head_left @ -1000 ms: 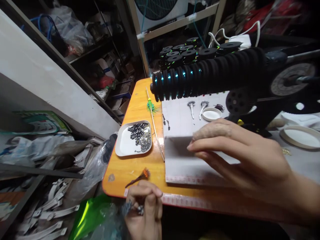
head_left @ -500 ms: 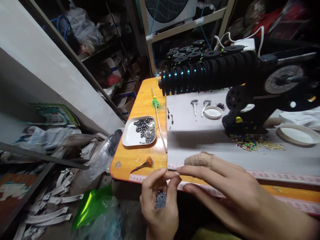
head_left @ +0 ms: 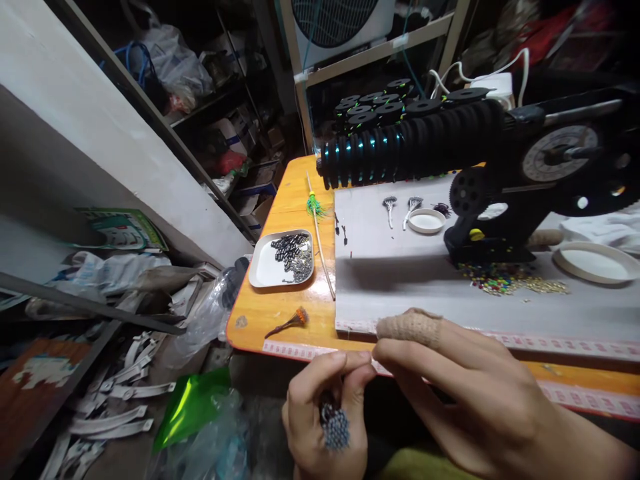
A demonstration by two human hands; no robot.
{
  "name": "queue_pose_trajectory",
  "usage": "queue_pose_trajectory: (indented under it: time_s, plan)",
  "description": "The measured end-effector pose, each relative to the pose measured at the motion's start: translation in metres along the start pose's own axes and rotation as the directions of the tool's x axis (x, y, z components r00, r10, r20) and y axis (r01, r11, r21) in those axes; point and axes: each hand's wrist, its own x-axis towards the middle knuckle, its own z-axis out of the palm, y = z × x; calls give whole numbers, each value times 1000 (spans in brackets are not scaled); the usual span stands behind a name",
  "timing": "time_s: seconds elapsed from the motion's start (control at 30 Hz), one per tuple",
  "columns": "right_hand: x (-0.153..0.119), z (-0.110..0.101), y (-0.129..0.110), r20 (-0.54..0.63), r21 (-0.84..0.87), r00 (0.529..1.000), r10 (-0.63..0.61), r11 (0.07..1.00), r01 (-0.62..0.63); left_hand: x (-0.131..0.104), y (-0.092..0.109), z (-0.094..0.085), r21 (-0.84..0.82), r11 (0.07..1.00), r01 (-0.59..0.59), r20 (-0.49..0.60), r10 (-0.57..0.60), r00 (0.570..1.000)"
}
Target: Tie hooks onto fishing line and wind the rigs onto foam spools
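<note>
My left hand is closed around a bundle of small grey-blue tipped pieces, low in the middle. Its thumb and index finger pinch together above the bundle. My right hand, with a finger wrapped in tan tape, has its thumb and index fingertips together, touching the left fingertips; anything between them is too small to make out. Left of the hands, an orange-tipped bundle lies on the wooden table. Behind it is a white tray of black and grey pieces.
A black machine with spools stands over the grey board. Colored beads, round white lids and two grey-tipped bundles are on the board. A stick with green strands lies left of it.
Both hands have shifted slightly right and down. My right thumb has moved up to its index finger. The bundle in my left hand shows more dark parts behind its tips.
</note>
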Motion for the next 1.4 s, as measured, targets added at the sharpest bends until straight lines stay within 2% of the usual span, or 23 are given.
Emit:
queue_pose_trajectory:
  time_s: [0.13,0.3,0.43,0.6,0.93,1.07,1.2,1.3,1.4]
  plan:
    - [-2,-3,2,-44,-2,999,19,1000,-19,1,-4,-3,92,992,-87,23,85,996]
    - [-5,-5,4,-31,31,997,66,997,-65,6,-2,-3,84,992,-97,21,96,995]
    - [-6,-3,1,-16,-69,1000,-15,998,13,6,2,-1,85,991,-104,20,103,995]
    - [-3,0,0,-17,-205,994,-106,974,100,4,2,-1,162,980,-116,-5,119,993]
    - [0,4,6,-91,-269,989,-116,959,88,20,-1,-2,130,961,-244,126,228,965]
    - [3,-5,10,-142,-305,986,-93,951,46,32,-3,-5,140,965,-221,157,199,967]
    - [4,-18,13,-147,-364,981,-124,929,63,49,0,-4,123,973,-194,308,148,940]
    - [7,-25,14,-153,-381,978,-143,922,75,60,9,0,32,997,-75,433,54,900]
    - [11,-29,14,-179,-380,978,-105,925,30,64,16,5,-86,995,59,496,-9,868]
